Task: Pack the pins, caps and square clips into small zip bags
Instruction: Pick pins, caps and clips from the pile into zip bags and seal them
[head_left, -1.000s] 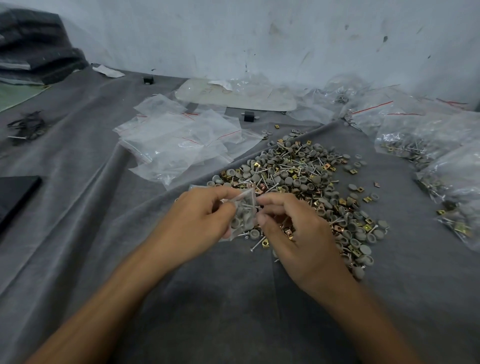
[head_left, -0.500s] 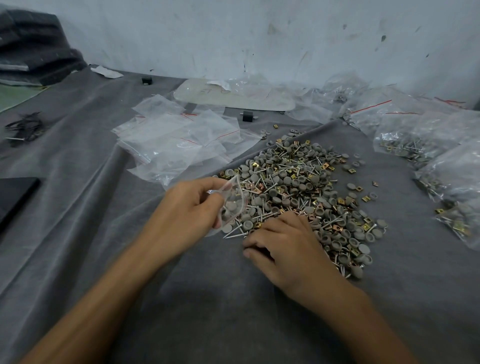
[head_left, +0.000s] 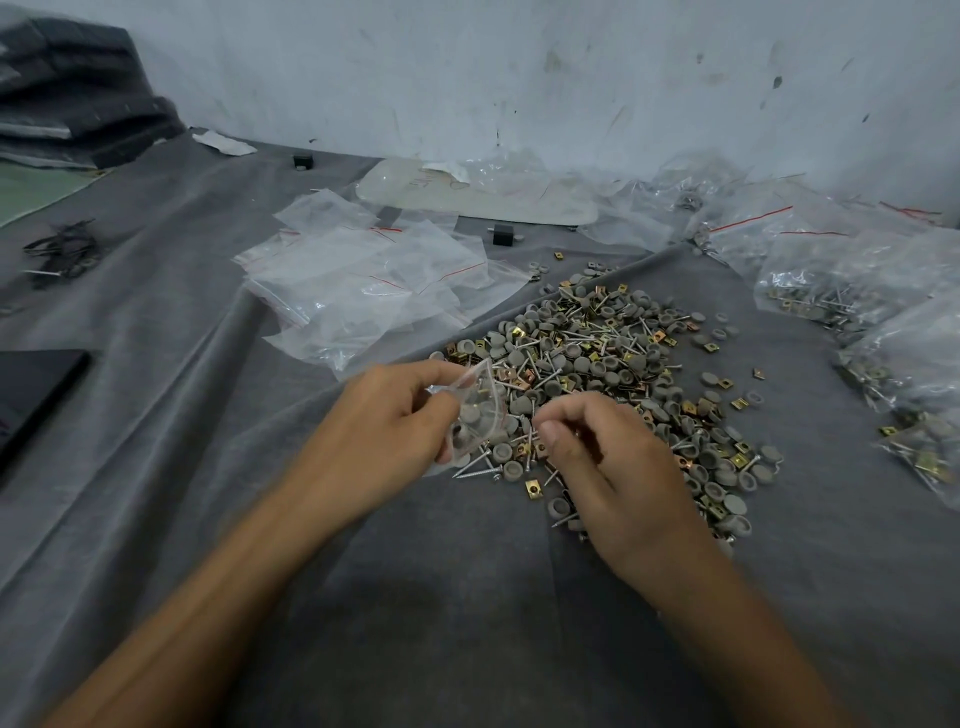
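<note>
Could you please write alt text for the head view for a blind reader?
A person's left hand holds a small zip bag containing grey caps, while the curled right hand hovers over a pile of pins, caps and square clips on grey cloth. Empty bags lie behind.

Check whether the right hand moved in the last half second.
Yes: the right hand lifted from the pile's near edge, up toward the bag.

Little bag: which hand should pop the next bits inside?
Right, probably. The left hand pinches the little bag open, so it is busy. The right hand is free of the bag, fingers curled, just beside it and over the pile.
</note>
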